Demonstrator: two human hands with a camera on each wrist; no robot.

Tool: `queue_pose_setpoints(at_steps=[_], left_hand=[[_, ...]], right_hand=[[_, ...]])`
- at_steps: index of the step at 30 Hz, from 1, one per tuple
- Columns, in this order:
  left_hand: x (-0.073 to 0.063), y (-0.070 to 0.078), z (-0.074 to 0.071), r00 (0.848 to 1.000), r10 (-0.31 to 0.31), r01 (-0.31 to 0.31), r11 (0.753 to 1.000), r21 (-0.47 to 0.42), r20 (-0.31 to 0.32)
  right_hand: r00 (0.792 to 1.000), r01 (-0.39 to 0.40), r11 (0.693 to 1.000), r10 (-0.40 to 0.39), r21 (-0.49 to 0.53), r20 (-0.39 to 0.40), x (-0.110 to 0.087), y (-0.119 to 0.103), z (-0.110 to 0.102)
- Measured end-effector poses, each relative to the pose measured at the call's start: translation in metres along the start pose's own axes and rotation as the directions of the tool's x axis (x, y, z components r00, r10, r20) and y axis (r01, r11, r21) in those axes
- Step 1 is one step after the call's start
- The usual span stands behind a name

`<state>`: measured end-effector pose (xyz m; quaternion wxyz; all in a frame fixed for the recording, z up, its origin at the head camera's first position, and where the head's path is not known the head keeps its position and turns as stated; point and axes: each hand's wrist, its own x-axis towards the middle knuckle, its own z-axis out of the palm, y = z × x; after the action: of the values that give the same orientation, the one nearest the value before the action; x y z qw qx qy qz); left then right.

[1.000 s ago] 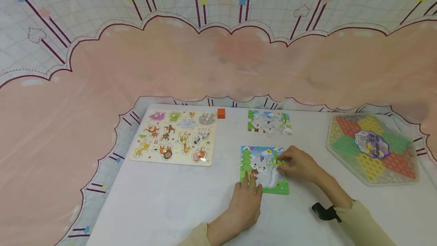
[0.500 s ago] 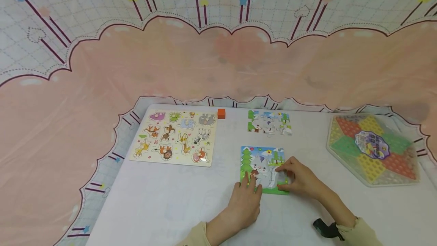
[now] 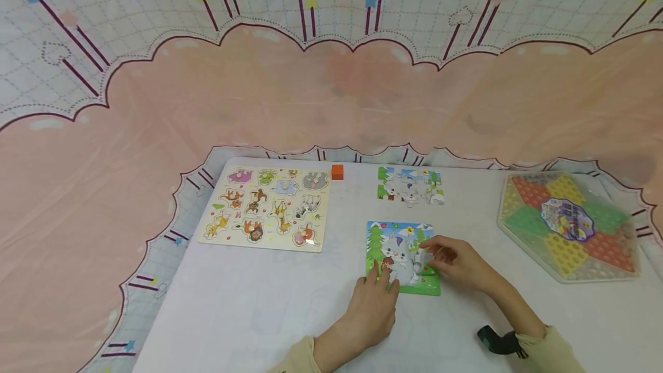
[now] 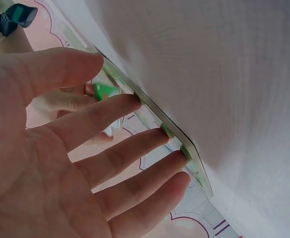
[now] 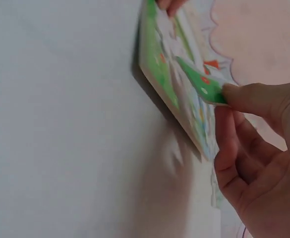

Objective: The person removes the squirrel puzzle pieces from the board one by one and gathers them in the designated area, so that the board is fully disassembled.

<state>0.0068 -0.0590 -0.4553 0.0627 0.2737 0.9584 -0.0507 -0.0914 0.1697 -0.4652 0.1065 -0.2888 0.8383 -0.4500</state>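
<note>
Steady the square, green-bordered squirrel-picture puzzle board (image 3: 420, 290) on the white tabletop (image 3: 233, 304) with the left hand (image 3: 370, 307) spread at its lower left, and level the thin green, red-dotted piece (image 5: 203, 87), pinched aslant over the board's right side by the right hand (image 3: 456, 261), matching outlines before pressing.

Soft, even light bathes the white tabletop (image 3: 233, 292) before me, its source hard to place, with only faint shadows in the head view. Small white glints dot the animal board (image 3: 279, 242), and a pale sheen veils the hexagonal game box (image 3: 570, 229). Seen from both wrists, the scene turns dimmer and greyer. In the right wrist view, a dark shadow edges the puzzle board (image 5: 159, 72), a broader, blurred one spreads below, and fine detail goes soft.
</note>
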Motion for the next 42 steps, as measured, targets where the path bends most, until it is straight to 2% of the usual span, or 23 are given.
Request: queue_pose_setpoints(at_steps=[5, 10, 16, 22, 26, 31, 42], left_hand=[[0.0, -0.001, 0.001, 1.0, -0.01, 0.01, 1.0, 0.009, 0.016], [0.0, -0.002, 0.003, 1.0, -0.013, 0.013, 1.0, 0.023, 0.002], [-0.001, 0.0, 0.002, 1.0, -0.018, 0.018, 1.0, -0.002, 0.001], [-0.002, 0.0, 0.001, 1.0, -0.016, 0.016, 1.0, 0.009, 0.001], [-0.001, 0.001, 0.002, 1.0, -0.013, 0.013, 1.0, 0.019, 0.0], [-0.001, 0.001, 0.001, 1.0, -0.016, 0.016, 1.0, 0.018, -0.005], [0.0, 0.0, 0.001, 1.0, -0.004, 0.005, 1.0, 0.022, -0.013]], right_hand=[[0.992, -0.043, 0.997, 0.05, 0.061, -0.117, 0.018, 0.01, -0.015], [0.977, -0.09, 0.993, 0.104, 0.082, -0.187, 0.038, 0.028, -0.033], [0.954, -0.203, 0.971, 0.226, 0.13, -0.196, 0.05, 0.047, -0.049], [0.935, -0.275, 0.958, 0.286, 0.083, -0.21, 0.054, 0.057, -0.051], [0.93, -0.283, 0.959, 0.283, 0.033, -0.233, 0.055, 0.058, -0.049], [0.935, -0.27, 0.962, 0.256, -0.024, -0.245, 0.057, 0.059, -0.047], [0.923, -0.316, 0.938, 0.27, -0.142, -0.274, 0.057, 0.062, -0.04]])
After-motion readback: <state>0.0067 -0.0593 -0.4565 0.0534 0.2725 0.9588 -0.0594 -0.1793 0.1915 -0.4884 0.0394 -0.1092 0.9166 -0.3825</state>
